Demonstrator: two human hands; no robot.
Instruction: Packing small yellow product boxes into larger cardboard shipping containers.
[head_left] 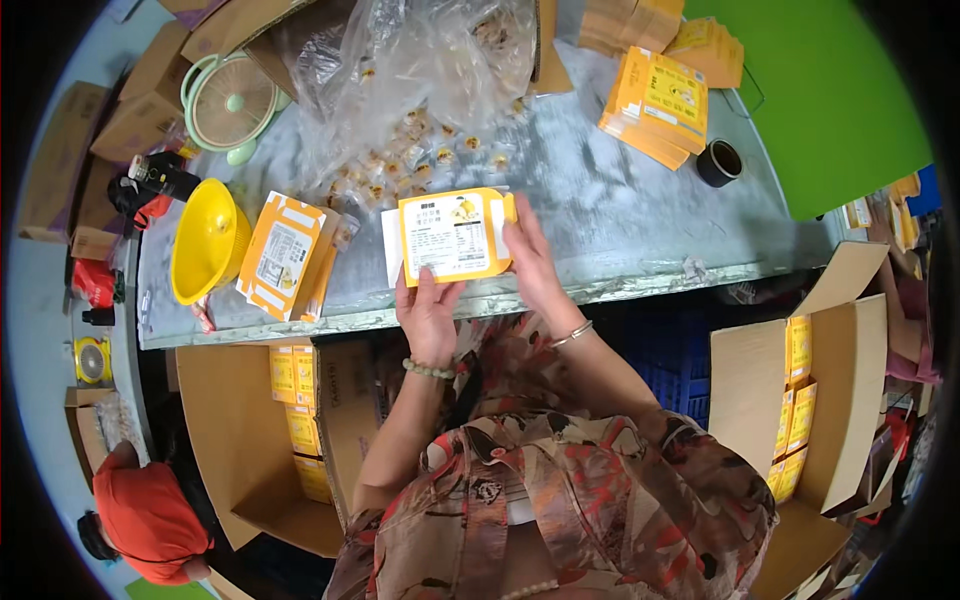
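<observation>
Between my hands is a yellow and white folding carton (445, 238), held over the table's front edge with its printed panel facing up. My left hand (430, 318) grips its lower edge, thumb on the panel and fingers beneath. At the right end, where a yellow flap stands, my right hand (533, 265) holds the side. White flaps stick out on the carton's left. Just beyond it, small wrapped pieces (385, 172) lie scattered in front of a clear plastic bag (420, 70). A stack of flat cartons (285, 255) sits left of my hands.
On the table's left stand a yellow basket (212, 245) and a green-rimmed round fan (232, 105). More flat cartons (660, 105) and a dark cup (718, 163) are at the right. Open cardboard boxes (240, 450) (845, 400) with yellow packs flank me. A person in red (150, 520) is at lower left.
</observation>
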